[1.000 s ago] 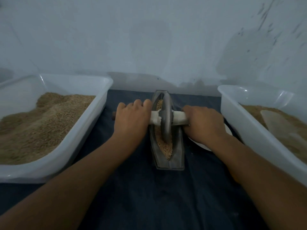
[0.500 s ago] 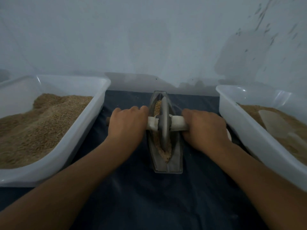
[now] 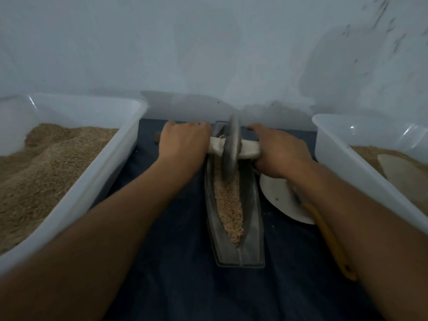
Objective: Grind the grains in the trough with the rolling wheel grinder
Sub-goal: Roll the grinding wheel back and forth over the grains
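A narrow grey boat-shaped trough (image 3: 251,228) lies lengthwise on the dark cloth, filled with tan grains (image 3: 228,200). The grey rolling wheel (image 3: 230,149) stands upright in the trough's far end, on a cloth-wrapped axle handle (image 3: 249,149) that crosses it. My left hand (image 3: 184,142) grips the handle left of the wheel. My right hand (image 3: 279,151) grips it on the right. The far tip of the trough is hidden behind the wheel.
A white tub (image 3: 97,179) of tan grain stands at the left. Another white tub (image 3: 361,167) with ground material stands at the right. Beside the trough lie a white plate (image 3: 281,200) and a yellow-handled tool (image 3: 328,242). A pale wall rises close behind.
Both hands have pushed the wheel away from me to the trough's far end. More grain now shows in the near half of the trough.
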Motion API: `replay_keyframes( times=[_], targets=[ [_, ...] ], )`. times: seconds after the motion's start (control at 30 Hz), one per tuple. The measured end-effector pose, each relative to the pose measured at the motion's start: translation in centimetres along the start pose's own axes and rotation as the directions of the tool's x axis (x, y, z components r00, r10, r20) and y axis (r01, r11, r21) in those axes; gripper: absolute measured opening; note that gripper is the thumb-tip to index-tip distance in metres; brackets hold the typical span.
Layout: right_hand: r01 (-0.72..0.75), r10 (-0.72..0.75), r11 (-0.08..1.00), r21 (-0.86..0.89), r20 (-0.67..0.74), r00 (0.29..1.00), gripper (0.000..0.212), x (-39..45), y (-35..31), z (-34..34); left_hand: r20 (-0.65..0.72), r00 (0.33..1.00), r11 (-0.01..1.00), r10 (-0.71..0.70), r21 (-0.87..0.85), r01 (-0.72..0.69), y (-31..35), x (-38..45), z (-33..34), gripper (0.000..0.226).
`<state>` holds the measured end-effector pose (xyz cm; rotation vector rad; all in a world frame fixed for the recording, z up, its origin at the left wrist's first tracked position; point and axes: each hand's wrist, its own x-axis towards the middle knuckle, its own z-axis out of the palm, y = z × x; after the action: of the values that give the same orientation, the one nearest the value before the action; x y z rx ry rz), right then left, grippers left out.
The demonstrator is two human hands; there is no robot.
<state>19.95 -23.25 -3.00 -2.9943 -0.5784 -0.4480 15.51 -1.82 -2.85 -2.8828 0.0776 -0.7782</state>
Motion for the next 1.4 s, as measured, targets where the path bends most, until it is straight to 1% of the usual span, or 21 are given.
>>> replay_keyframes(
  times=[0.07, 0.13, 0.3, 0.4, 0.47, 0.53, 0.63, 0.73, 0.9, 1.0, 1.07, 1.17, 1.3, 1.4],
  targets=[
    [-0.013, 0.012, 0.999, 0.032, 0.052, 0.999, 0.091, 0.7, 0.3, -0.1, -0.006, 1.000, 1.000, -0.006, -0.003, 0.006, 0.1, 0.5, -0.2, 0.017],
    [-0.025, 0.022, 0.999, 0.048, 0.057, 0.998, 0.090, 1.0, 0.4, 0.0, -0.019, 1.000, 1.000, -0.018, 0.004, 0.018, 0.3, 0.7, -0.4, 0.019],
    [-0.013, 0.013, 1.000, -0.014, -0.011, 1.000, 0.088, 0.3, 0.1, 0.2, -0.059, 0.997, 0.998, -0.045, 0.030, 0.046, 0.6, -0.6, 0.0, 0.019],
    [-0.047, 0.047, 0.998, -0.046, -0.019, 0.999, 0.085, -1.0, -0.4, 0.2, -0.070, 0.997, 0.998, -0.037, 0.039, 0.040, 0.8, -1.8, -0.4, 0.020],
    [-0.064, 0.058, 0.995, -0.083, -0.065, 0.996, 0.081, -2.4, -0.8, 0.1, -0.066, 0.997, 0.998, -0.036, 0.045, 0.039, 1.0, -2.9, -0.8, 0.019],
    [-0.057, 0.043, 0.993, -0.101, -0.129, 0.991, 0.075, -4.0, -1.2, 0.2, -0.061, 0.998, 0.998, -0.034, 0.047, 0.037, 1.2, -4.1, -1.4, 0.021],
    [-0.011, -0.002, 0.997, -0.073, -0.175, 0.985, 0.057, -6.4, -1.9, -0.4, -0.044, 0.999, 0.998, -0.026, 0.048, 0.028, 1.3, -5.7, -2.4, 0.026],
    [0.007, -0.025, 0.995, -0.102, -0.180, 0.983, 0.043, -8.7, -2.5, -1.4, -0.016, 1.000, 0.998, -0.012, 0.053, 0.013, 1.6, -7.0, -3.8, 0.030],
    [0.014, -0.025, 0.997, -0.077, -0.147, 0.989, 0.025, -11.6, -3.0, -3.3, 0.020, 1.000, 0.997, 0.024, 0.071, -0.025, 1.8, -8.4, -6.1, 0.029],
    [0.054, -0.066, 0.994, -0.094, -0.125, 0.990, 0.024, -12.2, -3.2, -4.5, 0.068, 0.997, 0.999, 0.023, 0.047, -0.027, 1.4, -9.1, -6.8, 0.030],
    [0.078, -0.093, 0.990, -0.117, -0.129, 0.987, 0.021, -12.2, -3.3, -5.0, 0.085, 0.996, 0.999, 0.020, 0.042, -0.024, 1.1, -9.4, -6.8, 0.036],
    [0.088, -0.112, 0.985, -0.151, -0.157, 0.981, 0.023, -11.6, -3.6, -4.7, 0.085, 0.996, 0.999, 0.012, 0.028, -0.014, 0.9, -9.6, -6.0, 0.039],
    [0.067, -0.101, 0.982, -0.178, -0.185, 0.978, 0.029, -9.8, -3.4, -3.3, 0.078, 0.997, 1.000, -0.006, 0.011, 0.005, 0.8, -8.0, -4.2, 0.036],
    [0.040, -0.069, 0.985, -0.167, -0.173, 0.983, 0.029, -7.7, -2.8, -2.0, 0.033, 0.999, 1.000, -0.010, 0.029, 0.009, 0.8, -6.3, -2.9, 0.029]
  ],
)
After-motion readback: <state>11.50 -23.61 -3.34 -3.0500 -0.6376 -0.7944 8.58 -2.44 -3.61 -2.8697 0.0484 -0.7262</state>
